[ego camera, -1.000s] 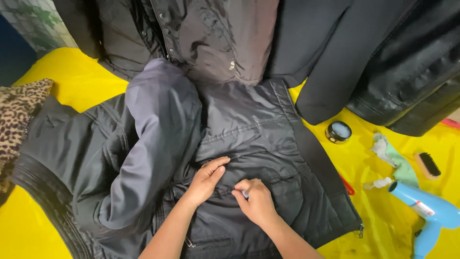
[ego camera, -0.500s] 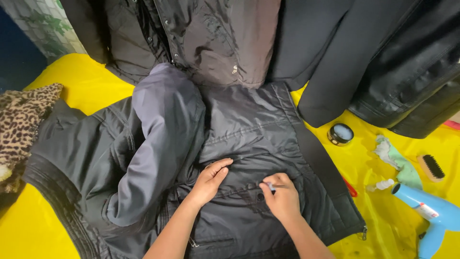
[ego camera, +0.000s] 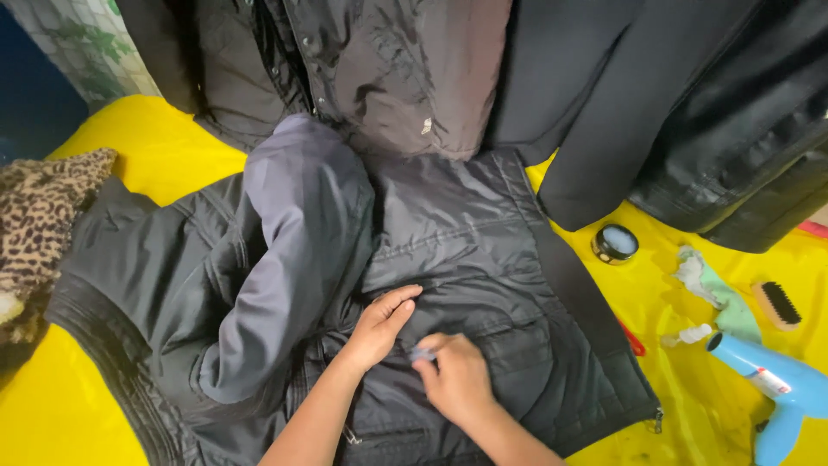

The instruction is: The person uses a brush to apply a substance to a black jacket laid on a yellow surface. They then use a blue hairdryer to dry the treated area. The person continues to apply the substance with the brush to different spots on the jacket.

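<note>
While the dark quilted jacket lies spread open across the yellow cloth, the left hand presses flat on its lining, fingers together. Just right of it, the right hand pinches a small pale object against the fabric. Far right lie a round tin, a brush and a blue hairdryer.
</note>
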